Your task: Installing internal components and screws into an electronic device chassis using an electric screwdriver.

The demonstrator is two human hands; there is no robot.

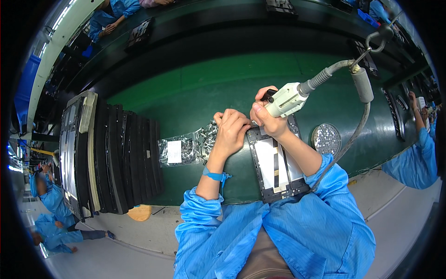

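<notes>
My right hand is wrapped round the off-white body of a powered screwdriver, which hangs on a grey cable and tilts down to the left. Its tip is hidden among my fingers. Under my right forearm lies a flat black device frame with a white panel and dark strips. At the far left corner of this frame, my left hand has its fingers bent and pressed together, close to the screwdriver's front end. What those fingers pinch, if anything, cannot be made out. A blue band circles my left wrist.
Left of my left hand, small shiny metal parts spill beside a clear plastic bag. Farther left stands a row of black frames. A round dish of small silvery pieces sits right of the frame. Co-workers in blue surround the green table.
</notes>
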